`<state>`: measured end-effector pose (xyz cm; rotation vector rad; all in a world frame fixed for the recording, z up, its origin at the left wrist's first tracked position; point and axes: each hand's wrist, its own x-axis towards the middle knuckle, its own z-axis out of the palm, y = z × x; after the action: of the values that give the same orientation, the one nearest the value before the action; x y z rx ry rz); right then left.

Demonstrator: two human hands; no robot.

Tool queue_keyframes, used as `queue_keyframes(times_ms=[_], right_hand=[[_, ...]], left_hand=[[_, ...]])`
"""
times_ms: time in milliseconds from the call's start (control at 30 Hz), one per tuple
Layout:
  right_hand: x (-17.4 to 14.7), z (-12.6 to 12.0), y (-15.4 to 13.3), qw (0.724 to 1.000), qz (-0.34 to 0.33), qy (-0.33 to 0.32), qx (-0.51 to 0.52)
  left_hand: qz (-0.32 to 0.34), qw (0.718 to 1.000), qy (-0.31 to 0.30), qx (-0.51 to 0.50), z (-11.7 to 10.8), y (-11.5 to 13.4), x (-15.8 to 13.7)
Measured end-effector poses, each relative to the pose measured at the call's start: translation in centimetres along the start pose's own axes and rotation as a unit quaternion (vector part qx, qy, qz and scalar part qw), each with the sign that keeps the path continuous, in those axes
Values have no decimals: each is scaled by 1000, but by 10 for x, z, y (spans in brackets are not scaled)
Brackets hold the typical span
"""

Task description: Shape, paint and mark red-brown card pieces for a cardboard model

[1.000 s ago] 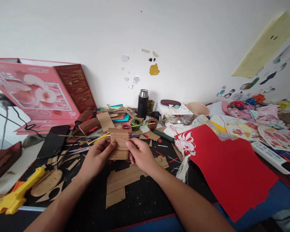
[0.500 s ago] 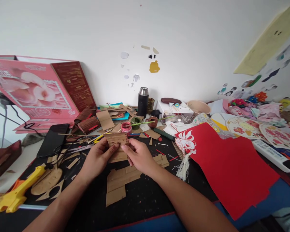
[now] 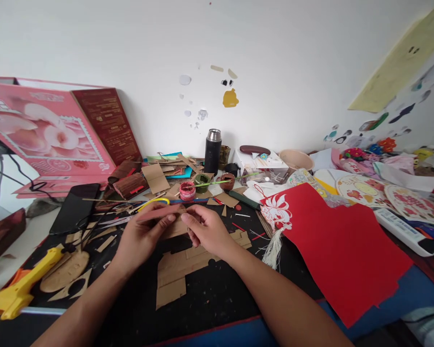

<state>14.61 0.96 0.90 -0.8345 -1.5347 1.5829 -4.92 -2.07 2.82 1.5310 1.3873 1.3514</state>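
Note:
Between my two hands is a cardboard piece (image 3: 161, 212), tilted so that a reddish-brown strip of it shows along the top. My left hand (image 3: 150, 233) is closed on its left part, thumb on the near side. The thumb and fingers of my right hand (image 3: 205, 230) pinch its right end. Bare tan cardboard shows just below the fingers; whether it belongs to the same piece I cannot tell. Nearer to me a cut cardboard sheet (image 3: 171, 279) lies flat on the black mat (image 3: 217, 308). Scissors (image 3: 117, 220) with yellow handles lie left of my left hand.
Paint jars, one pink-red (image 3: 187, 191) and one green (image 3: 202, 183), stand behind my hands, near a black flask (image 3: 212, 153). On the left are a yellow glue gun (image 3: 25, 284) and a phone (image 3: 74, 207). Red paper (image 3: 340, 250) covers the right side.
The cardboard piece has been tipped in my hands, so its reddish-brown side now shows where a tan face showed before. The camera view has shifted slightly.

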Motion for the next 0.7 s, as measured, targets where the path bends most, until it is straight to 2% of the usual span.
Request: queue_keyframes(times_ms=[133, 233, 300, 400, 567, 700], right_hand=[[2, -3, -1, 997, 28, -12, 70], [5, -4, 2, 995, 39, -14, 86], [6, -4, 5, 994, 49, -17, 98], [7, -4, 7, 989, 67, -20, 128], [7, -3, 6, 983, 103, -26, 147], [6, -5, 2, 978, 121, 8, 167]], left_hand=[[-50, 994, 64, -68, -8, 2, 0], [23, 997, 65, -38, -11, 4, -2], [85, 995, 41, -22, -11, 8, -3], [115, 993, -2, -8, -8, 15, -4], [100, 995, -23, -16, -2, 14, -5], [34, 997, 3, -76, 0, 6, -3]])
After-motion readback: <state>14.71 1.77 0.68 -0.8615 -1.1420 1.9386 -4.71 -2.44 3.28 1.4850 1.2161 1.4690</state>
